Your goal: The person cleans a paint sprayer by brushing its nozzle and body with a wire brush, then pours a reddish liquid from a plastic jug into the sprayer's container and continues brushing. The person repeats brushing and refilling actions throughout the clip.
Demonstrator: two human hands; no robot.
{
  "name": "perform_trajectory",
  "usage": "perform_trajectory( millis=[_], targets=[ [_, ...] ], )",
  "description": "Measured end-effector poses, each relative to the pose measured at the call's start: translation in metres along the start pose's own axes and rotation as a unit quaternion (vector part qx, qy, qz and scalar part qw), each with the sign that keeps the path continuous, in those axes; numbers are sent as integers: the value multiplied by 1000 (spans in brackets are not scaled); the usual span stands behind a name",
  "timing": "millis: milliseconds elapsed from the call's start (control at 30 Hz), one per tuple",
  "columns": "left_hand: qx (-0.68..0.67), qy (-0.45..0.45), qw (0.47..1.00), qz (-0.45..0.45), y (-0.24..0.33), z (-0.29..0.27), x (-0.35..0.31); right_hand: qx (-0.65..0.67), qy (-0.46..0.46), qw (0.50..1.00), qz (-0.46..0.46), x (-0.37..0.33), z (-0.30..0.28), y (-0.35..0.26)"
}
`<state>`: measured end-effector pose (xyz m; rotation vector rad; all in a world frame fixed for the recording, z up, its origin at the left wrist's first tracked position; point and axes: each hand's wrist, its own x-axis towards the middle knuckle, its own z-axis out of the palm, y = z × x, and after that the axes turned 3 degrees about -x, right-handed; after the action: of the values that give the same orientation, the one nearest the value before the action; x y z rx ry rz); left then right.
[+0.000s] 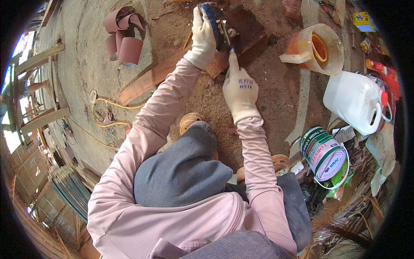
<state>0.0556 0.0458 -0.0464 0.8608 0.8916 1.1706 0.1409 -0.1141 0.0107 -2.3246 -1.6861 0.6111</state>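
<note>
My left hand (202,41), in a whitish knit glove, is closed around a dark blue object (210,19) at the top middle. Its kind is unclear, since the glove covers much of it. To its right, my right hand (240,88), gloved too, grips a slim tool (226,33) with its index finger stretched along the handle. The tool has a narrow metal end and a dark collar; I cannot tell its exact kind. That metal end lies close to the blue object, above a dark reddish-brown wooden piece (254,41) on the ground.
A wooden plank (144,84) lies under my left forearm. Sandpaper rolls (129,49) and a yellow cord (97,118) are on the left. On the right stand an orange-stained plastic jug (334,45), a white jerrycan (345,97) and a green-and-white can (317,144).
</note>
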Motion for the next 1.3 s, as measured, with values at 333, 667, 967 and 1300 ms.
perform_trajectory(
  millis=[333, 667, 967, 1300],
  targets=[
    [411, 17, 887, 210, 15, 32, -23, 25, 20, 999, 0, 10, -5, 0],
    [233, 11, 965, 119, 1, 5, 5, 77, 43, 996, -12, 10, 8, 2],
    [371, 43, 923, 96, 1, 0, -2, 78, 42, 996, -2, 15, -18, -11],
    [276, 62, 952, 118, -2, -2, 2, 93, 25, 995, -18, 17, -4, -5]
  ],
)
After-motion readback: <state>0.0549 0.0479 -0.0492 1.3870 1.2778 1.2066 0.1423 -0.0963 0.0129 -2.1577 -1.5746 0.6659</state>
